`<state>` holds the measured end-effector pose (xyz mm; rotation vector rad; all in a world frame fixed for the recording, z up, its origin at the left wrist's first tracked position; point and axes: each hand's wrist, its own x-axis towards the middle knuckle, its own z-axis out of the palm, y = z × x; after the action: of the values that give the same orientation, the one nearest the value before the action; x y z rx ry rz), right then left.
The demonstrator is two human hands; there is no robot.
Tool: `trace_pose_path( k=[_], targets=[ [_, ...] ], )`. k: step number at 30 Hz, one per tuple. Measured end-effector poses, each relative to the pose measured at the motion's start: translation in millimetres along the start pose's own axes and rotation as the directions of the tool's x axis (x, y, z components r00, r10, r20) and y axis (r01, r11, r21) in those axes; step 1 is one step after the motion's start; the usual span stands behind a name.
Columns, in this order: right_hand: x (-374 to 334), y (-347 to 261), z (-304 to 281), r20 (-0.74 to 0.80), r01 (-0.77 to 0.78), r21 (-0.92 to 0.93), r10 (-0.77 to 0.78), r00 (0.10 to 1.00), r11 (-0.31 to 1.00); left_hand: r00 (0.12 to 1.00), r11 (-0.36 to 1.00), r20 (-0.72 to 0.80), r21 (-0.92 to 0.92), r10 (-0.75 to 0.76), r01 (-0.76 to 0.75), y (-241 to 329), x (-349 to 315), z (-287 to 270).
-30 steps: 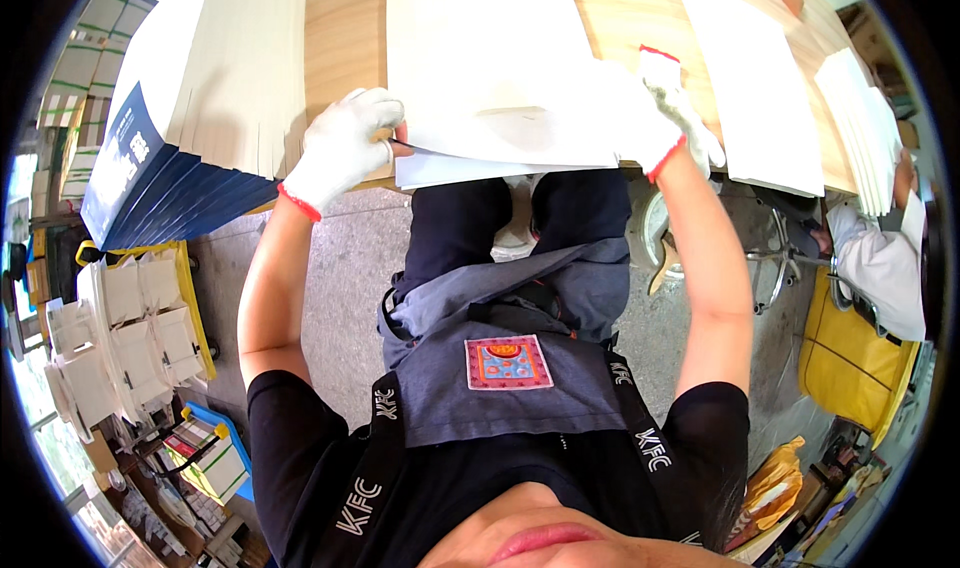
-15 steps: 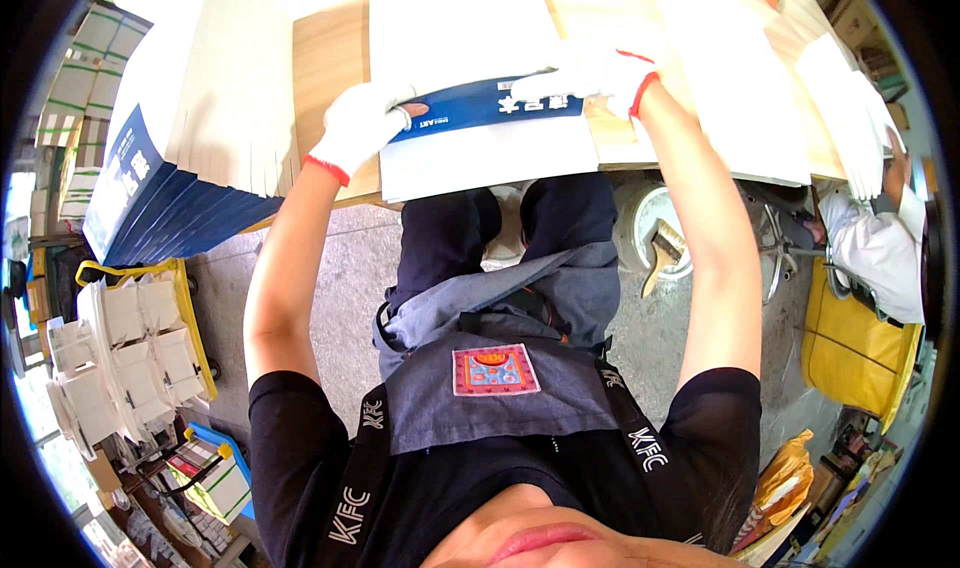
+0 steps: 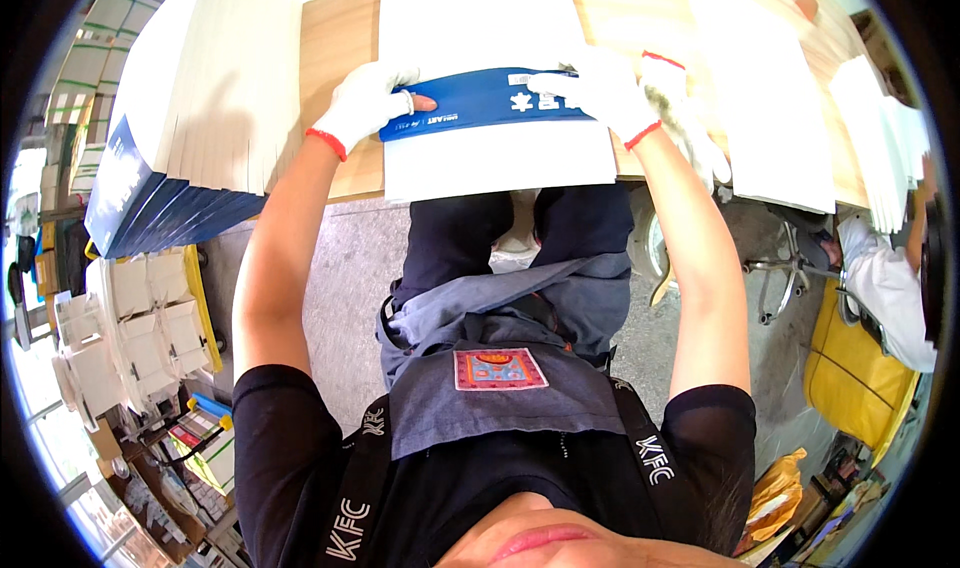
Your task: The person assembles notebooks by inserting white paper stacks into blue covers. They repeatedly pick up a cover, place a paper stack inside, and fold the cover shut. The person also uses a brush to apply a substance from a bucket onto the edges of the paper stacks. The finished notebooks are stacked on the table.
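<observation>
A blue printed paper strip with white lettering lies across a white paper stack at the table's near edge. My left hand, in a white glove with a red cuff, grips the strip's left end. Its bare thumb tip rests on the blue face. My right hand, gloved the same way, holds the strip's right end, with a digit laid over the lettering. The fingers behind the strip are partly hidden, and glare washes out the stack's far part.
Tall blue-covered stacks stand at the left. A loose white glove lies beside my right hand, near another white stack. Below are a wheeled stool base and a yellow bundle. A person's pale sleeve shows far right.
My right hand has drawn in from its flat reach along the strip to its right end, uncovering the loose glove. My left hand stays at the left end. The view has shifted slightly.
</observation>
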<state>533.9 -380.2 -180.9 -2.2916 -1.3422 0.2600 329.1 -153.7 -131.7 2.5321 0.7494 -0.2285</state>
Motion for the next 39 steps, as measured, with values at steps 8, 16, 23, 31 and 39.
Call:
trace_pose_path(
  k=[8, 16, 23, 31, 39],
  targets=[
    [-6, 12, 12, -0.169, 0.066, 0.128, -0.043, 0.985, 0.990, 0.936, 0.780, 0.236, 0.521, 0.260, -0.347, 53, 29, -24],
    [-1, 22, 10, -0.292, 0.158, -0.129, -0.190, 0.937, 0.979, 0.697, 0.582, 0.618, 0.433, 0.364, -0.688, 93, 67, -2],
    [-77, 57, -39, -0.296, -0.208, -0.759, -0.041, 0.954, 0.617, 0.729, 0.646, 0.547, 0.390, 0.410, -0.656, 94, 59, -7],
    [-26, -43, -7, -0.065, 0.578, -0.143, -0.590, 0.805, 0.804, 0.557, 0.208, 0.727, 0.520, 0.402, -0.829, 126, 63, -28],
    [28, -168, 100, -0.108, 0.584, -0.396, -0.668, 0.736, 0.708, 0.630, 0.780, 0.656, 0.100, 0.416, -0.618, 86, 89, -9]
  ],
)
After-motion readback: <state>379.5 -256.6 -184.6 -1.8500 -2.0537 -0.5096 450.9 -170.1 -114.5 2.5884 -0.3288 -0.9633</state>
